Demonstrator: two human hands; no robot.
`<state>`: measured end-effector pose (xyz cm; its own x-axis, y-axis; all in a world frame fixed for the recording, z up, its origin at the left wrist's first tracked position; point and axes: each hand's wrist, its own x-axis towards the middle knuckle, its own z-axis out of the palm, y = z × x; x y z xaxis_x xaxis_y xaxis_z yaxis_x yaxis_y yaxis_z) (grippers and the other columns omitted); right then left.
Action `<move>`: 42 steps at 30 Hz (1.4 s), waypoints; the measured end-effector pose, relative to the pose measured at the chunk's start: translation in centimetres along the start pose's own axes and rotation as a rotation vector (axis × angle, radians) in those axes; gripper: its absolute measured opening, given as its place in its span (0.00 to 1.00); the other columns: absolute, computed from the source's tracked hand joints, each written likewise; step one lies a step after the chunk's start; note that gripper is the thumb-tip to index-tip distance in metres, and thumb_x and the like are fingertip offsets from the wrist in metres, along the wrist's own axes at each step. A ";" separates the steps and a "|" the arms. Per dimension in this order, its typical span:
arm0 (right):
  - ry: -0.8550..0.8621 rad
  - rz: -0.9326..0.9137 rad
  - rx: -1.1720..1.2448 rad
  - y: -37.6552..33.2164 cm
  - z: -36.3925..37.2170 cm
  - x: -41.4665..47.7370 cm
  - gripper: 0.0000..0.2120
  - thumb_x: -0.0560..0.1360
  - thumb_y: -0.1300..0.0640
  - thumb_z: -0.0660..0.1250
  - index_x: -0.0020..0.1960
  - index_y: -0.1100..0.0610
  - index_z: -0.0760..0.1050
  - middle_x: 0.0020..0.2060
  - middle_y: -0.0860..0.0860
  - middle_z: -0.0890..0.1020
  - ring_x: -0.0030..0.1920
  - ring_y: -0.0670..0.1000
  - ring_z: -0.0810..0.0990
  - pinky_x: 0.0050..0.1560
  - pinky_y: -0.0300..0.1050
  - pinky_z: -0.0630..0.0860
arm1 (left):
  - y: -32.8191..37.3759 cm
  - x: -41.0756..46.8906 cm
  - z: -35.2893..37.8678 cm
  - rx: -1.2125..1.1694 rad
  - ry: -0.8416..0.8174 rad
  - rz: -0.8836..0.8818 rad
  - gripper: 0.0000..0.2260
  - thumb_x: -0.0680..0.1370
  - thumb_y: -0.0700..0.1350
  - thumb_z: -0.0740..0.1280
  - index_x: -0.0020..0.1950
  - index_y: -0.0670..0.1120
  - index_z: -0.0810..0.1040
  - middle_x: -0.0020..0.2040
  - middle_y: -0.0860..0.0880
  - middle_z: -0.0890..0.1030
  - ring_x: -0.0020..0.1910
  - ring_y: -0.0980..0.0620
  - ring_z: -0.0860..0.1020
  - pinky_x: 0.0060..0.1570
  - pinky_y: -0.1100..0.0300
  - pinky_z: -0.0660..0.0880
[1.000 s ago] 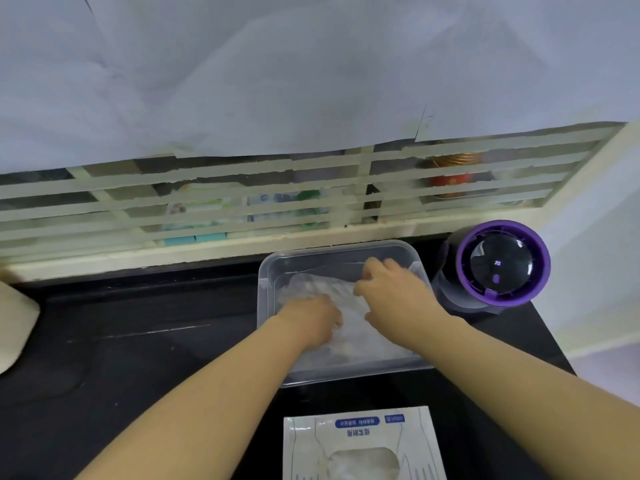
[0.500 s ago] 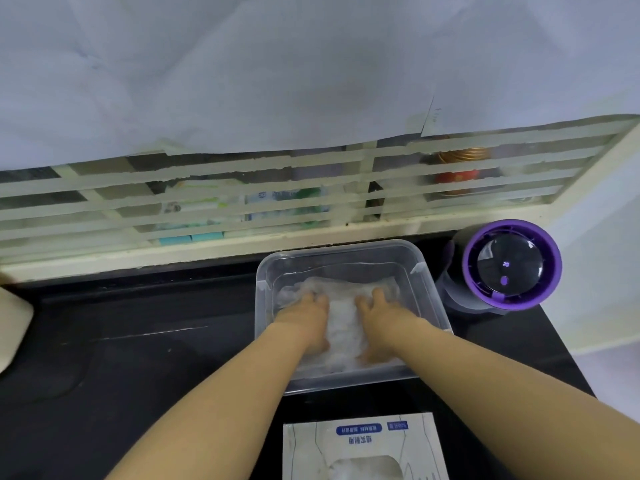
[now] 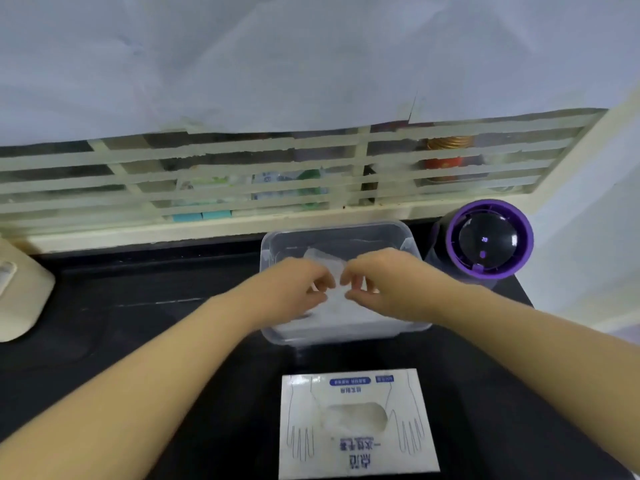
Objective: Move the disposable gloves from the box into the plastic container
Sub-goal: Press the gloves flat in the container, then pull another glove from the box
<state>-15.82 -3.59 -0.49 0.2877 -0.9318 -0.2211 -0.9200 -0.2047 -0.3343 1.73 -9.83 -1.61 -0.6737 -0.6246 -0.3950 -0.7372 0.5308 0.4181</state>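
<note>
I've got both hands over the container (image 3: 332,228): left hand (image 3: 298,289) and right hand (image 3: 384,285) almost touching, fingers of each curled and pinching the top of the gloves (image 3: 329,263) piled inside it. The box (image 3: 356,424) lies flat on the black tabletop (image 3: 156,323) just on my near side of the container, with more gloves showing through its oval opening. A purple-rimmed gadget (image 3: 488,239) stands just beside the container's right end.
</note>
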 end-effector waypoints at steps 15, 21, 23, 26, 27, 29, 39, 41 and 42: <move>-0.114 -0.317 -0.240 -1.0 13.2 -5.8 0.10 0.76 0.46 0.60 0.49 0.53 0.72 0.37 0.47 0.70 0.38 0.54 0.73 0.38 0.47 0.73 | -1.4 -6.8 10.7 0.304 -0.340 0.083 0.49 0.70 0.58 0.74 0.79 0.59 0.42 0.80 0.50 0.47 0.77 0.44 0.53 0.74 0.47 0.57; -0.091 -0.333 -0.214 -1.4 12.3 -6.6 0.10 0.62 0.57 0.78 0.33 0.51 0.76 0.37 0.48 0.73 0.27 0.48 0.64 0.24 0.38 0.61 | -1.7 -6.7 11.4 0.357 -0.312 0.107 0.50 0.70 0.59 0.74 0.78 0.59 0.41 0.78 0.49 0.54 0.74 0.44 0.59 0.71 0.47 0.61; -0.085 -0.351 -0.191 -1.6 11.2 -7.3 0.09 0.65 0.58 0.76 0.36 0.51 0.76 0.39 0.48 0.72 0.29 0.47 0.63 0.24 0.41 0.66 | -1.6 -6.6 11.5 0.372 -0.313 0.106 0.50 0.70 0.60 0.73 0.78 0.59 0.40 0.77 0.49 0.55 0.73 0.44 0.60 0.70 0.47 0.63; -0.189 -0.353 -0.219 -2.7 8.7 -7.7 0.02 0.76 0.59 0.67 0.48 0.53 0.77 0.50 0.50 0.72 0.39 0.50 0.70 0.37 0.46 0.74 | -1.5 -6.6 11.3 0.408 -0.325 0.097 0.49 0.71 0.61 0.73 0.79 0.58 0.40 0.77 0.48 0.55 0.73 0.43 0.60 0.70 0.46 0.63; -0.213 -0.387 -0.253 -3.1 8.1 -7.8 0.05 0.78 0.60 0.64 0.52 0.54 0.76 0.54 0.50 0.71 0.43 0.51 0.70 0.42 0.47 0.74 | -1.4 -6.7 11.3 0.418 -0.334 0.091 0.49 0.71 0.61 0.72 0.79 0.58 0.41 0.77 0.48 0.55 0.73 0.43 0.60 0.70 0.46 0.63; -0.267 -0.430 -0.274 -4.0 6.5 -7.9 0.07 0.79 0.62 0.61 0.55 0.54 0.74 0.57 0.50 0.69 0.47 0.51 0.69 0.46 0.47 0.72 | -1.3 -6.7 11.3 0.439 -0.354 0.081 0.49 0.71 0.61 0.72 0.79 0.57 0.41 0.77 0.47 0.55 0.73 0.42 0.60 0.70 0.45 0.62; 0.025 -0.111 0.050 -3.2 -4.8 -6.1 0.03 0.79 0.50 0.60 0.47 0.43 0.71 0.45 0.37 0.73 0.46 0.39 0.75 0.49 0.30 0.71 | 0.9 -7.7 7.8 0.033 -0.392 0.048 0.33 0.73 0.57 0.72 0.74 0.54 0.62 0.66 0.57 0.70 0.62 0.54 0.71 0.60 0.60 0.71; 0.017 -0.009 0.207 -2.3 -5.6 -6.0 0.06 0.78 0.50 0.62 0.43 0.40 0.72 0.42 0.38 0.78 0.44 0.37 0.77 0.44 0.29 0.72 | 1.5 -7.8 5.4 -0.219 -0.359 0.047 0.21 0.75 0.56 0.70 0.66 0.58 0.70 0.54 0.64 0.75 0.53 0.64 0.75 0.51 0.72 0.71; 0.015 0.055 0.285 -1.8 -5.7 -5.9 0.07 0.78 0.49 0.62 0.43 0.40 0.74 0.40 0.39 0.80 0.43 0.37 0.78 0.42 0.31 0.73 | 1.6 -7.9 4.2 -0.326 -0.316 0.033 0.16 0.76 0.56 0.70 0.62 0.60 0.72 0.52 0.64 0.77 0.50 0.66 0.77 0.50 0.74 0.71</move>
<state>-17.34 0.61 6.62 0.2333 -0.9441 -0.2329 -0.8217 -0.0634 -0.5664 5.66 -1.61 -1.24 -0.7168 -0.3776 -0.5863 -0.6943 0.3079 0.6505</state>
